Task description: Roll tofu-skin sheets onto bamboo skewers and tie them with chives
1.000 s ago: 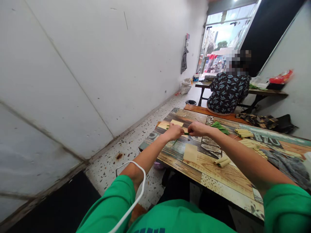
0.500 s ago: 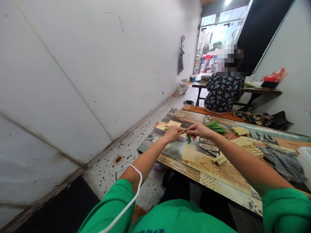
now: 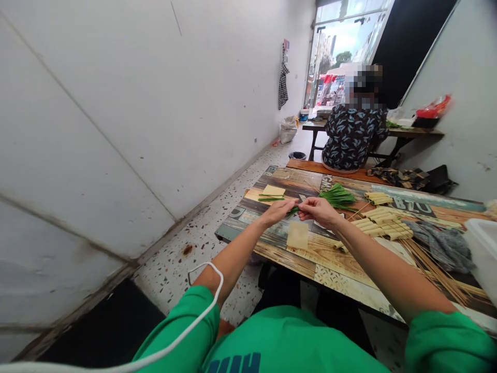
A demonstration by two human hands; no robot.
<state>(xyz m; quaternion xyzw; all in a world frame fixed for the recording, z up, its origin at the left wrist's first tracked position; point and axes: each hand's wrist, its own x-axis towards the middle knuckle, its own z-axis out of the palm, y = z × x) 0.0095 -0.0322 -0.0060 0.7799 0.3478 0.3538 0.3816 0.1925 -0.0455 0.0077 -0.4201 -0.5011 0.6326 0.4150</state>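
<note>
- I see the left hand (image 3: 280,212) and right hand (image 3: 317,209) pinched together on greens (image 3: 293,211) above the desk (image 3: 305,261).
- Sheet (image 3: 297,235) lies near the desk's front edge.
- A gap separates it from rolls (image 3: 371,226).

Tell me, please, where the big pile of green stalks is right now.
In the head view, the big pile of green stalks lies on the table, beyond and right of the right hand, left of the farthest pale rolls.
</note>
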